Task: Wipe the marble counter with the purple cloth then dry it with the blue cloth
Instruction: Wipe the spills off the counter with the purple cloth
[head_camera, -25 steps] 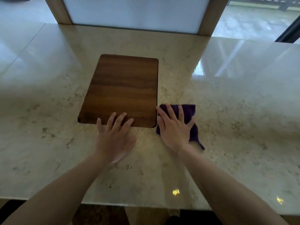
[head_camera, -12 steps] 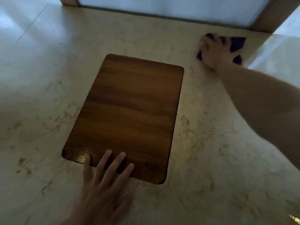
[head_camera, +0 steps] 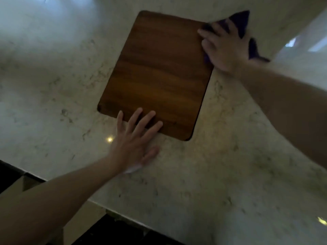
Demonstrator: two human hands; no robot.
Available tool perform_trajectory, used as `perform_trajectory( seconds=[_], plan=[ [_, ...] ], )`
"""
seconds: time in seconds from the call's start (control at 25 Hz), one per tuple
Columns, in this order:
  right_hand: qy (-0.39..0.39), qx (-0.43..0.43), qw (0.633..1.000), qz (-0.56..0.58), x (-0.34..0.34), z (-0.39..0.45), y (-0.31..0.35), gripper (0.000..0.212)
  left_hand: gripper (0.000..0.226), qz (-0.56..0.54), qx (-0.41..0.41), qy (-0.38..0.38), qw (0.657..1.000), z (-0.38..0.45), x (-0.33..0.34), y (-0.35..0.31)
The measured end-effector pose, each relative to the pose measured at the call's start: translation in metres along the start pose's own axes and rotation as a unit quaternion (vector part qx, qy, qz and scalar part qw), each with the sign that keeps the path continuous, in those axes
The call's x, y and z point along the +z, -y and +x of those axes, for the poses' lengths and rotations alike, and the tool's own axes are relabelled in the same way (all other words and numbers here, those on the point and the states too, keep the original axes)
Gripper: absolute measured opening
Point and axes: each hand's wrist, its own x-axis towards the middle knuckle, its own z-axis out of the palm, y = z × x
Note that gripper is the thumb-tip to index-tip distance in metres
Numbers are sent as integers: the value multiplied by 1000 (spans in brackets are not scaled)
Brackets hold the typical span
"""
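While our right fingers (head_camera: 206, 32) lie spread and flat on the purple cloth (head_camera: 241, 20), pressing it to the marble rather than gripping it, their tips already overlap the far right corner of the wooden board (head_camera: 155, 73). Our left hand (head_camera: 136, 140) is open too, holding nothing, palm on the worktop (head_camera: 230, 174) with its fingers (head_camera: 139, 114) resting over the board's near edge. From here, we judge the likeliest slip is the cloth riding up onto the wood, leaving a strip of marble beside it unwiped. A harder push could also nudge the board if our left hand eases off. No blue cloth shows in view, so drying cannot start yet.
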Motion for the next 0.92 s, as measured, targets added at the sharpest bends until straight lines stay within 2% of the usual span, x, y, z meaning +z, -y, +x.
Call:
perform_trajectory(
  seconds=[0.2,0.32,0.48,0.56,0.64,0.84,0.92],
  plan=[
    [15,27,1000,4,29,-173,56,46,69,-8,-19,-17,1000,0,2,-2],
    [4,35,999,-2,45,-290,100,47,70,32,-31,1,999,1,0,-4],
    [1,66,997,-31,63,-429,153,47,62,-5,-95,-5,995,-19,-8,-27],
    [22,101,994,-18,68,-459,163,47,62,-13,-111,42,993,-41,-8,-55],
    [31,134,991,-5,66,-466,167,48,63,6,-77,55,995,-73,-6,-84],
    [84,123,988,43,50,-458,161,58,47,-112,32,-27,993,-120,-5,-126],
    [57,133,982,125,37,-458,152,64,45,-147,33,-20,988,-120,-10,-135]
  ],
)
